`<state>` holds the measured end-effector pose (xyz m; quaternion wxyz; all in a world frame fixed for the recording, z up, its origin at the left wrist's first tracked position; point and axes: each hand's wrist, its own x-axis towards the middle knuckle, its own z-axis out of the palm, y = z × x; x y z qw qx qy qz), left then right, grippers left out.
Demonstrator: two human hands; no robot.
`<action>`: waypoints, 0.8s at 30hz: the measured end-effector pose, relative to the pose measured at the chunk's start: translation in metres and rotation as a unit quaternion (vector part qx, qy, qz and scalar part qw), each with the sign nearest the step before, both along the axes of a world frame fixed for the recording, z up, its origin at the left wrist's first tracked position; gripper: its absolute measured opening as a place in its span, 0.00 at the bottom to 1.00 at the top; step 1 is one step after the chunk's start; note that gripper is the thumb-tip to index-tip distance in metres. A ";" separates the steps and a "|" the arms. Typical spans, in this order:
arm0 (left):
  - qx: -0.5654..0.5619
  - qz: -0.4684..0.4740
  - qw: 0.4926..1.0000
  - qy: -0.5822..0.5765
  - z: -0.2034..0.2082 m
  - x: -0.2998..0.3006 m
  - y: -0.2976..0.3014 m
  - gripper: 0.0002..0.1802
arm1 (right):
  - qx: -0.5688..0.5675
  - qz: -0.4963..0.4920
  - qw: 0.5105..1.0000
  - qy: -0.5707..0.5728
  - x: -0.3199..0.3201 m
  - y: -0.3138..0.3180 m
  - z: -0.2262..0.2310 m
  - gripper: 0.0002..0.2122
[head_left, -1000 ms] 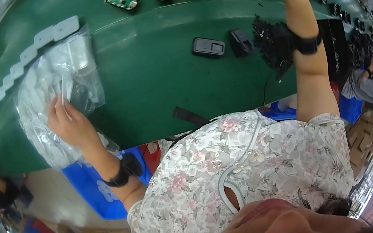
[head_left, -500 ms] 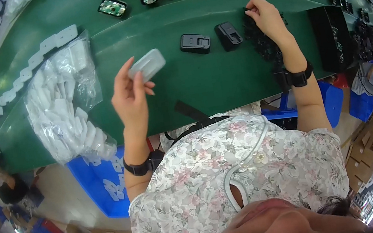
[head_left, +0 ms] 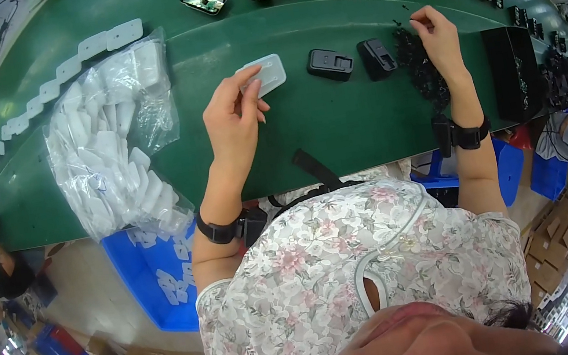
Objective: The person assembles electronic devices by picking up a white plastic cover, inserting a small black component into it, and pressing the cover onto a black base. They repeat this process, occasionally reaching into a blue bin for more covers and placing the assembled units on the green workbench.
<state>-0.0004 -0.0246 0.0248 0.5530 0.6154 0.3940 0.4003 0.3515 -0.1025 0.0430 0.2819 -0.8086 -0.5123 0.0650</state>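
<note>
One white cover (head_left: 273, 73) | left hand (head_left: 231, 115) pinches its left end | right hand (head_left: 441, 41): grip unclear

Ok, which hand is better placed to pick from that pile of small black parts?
The right hand, I'd say: it is close to the pile of small black parts, while the left hand is farther away and holds a white piece.

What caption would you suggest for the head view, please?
Left hand holding a white piece, right hand near black parts on green table.

Green worktable (head_left: 357, 125), pale floor (head_left: 98, 296)
</note>
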 end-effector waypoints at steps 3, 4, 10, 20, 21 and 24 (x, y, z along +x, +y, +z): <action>0.020 -0.009 1.000 -0.009 0.007 0.011 0.003 0.10 | 0.076 0.031 0.984 0.160 -0.037 0.003 0.018 0.03; 0.023 -0.014 1.000 -0.015 0.010 0.014 0.002 0.11 | 0.092 0.083 0.968 0.220 -0.058 0.007 0.027 0.05; 0.051 -0.025 0.998 -0.018 0.025 0.032 -0.007 0.13 | 0.054 0.163 0.870 0.461 -0.151 0.027 0.048 0.07; 0.030 -0.014 0.999 -0.027 0.031 0.019 -0.011 0.09 | 0.037 0.243 0.875 0.417 -0.171 0.033 0.043 0.07; 0.011 -0.019 0.999 -0.034 0.031 0.017 -0.011 0.07 | 0.027 0.247 0.877 0.411 -0.172 0.033 0.044 0.07; -0.034 -0.002 0.996 -0.086 0.032 0.013 -0.012 0.06 | 0.034 0.249 0.903 0.348 -0.176 0.035 0.049 0.05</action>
